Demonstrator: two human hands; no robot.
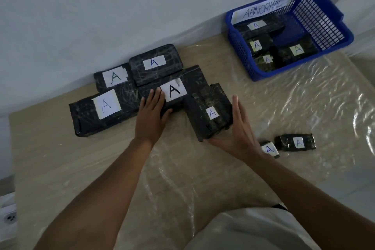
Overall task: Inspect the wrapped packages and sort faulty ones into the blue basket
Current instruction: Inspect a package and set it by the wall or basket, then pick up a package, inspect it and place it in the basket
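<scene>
Several black wrapped packages with white "A" labels lie grouped at the table's far middle. My left hand (152,114) rests with straight fingers on the central package (178,85), thumb at its near edge. My right hand (235,130) touches the right side and near end of a smaller black package (209,110), fingers straight along it. The blue basket (332,32), labelled "ABNORMAL", stands at the far right and holds several labelled packages. Two small packages (296,141) (269,149) lie to the right of my right wrist.
The table is covered with crinkled clear plastic sheet (304,97). A white wall (81,16) runs right behind the package group. A wall socket (9,218) shows at the lower left, beyond the table's edge.
</scene>
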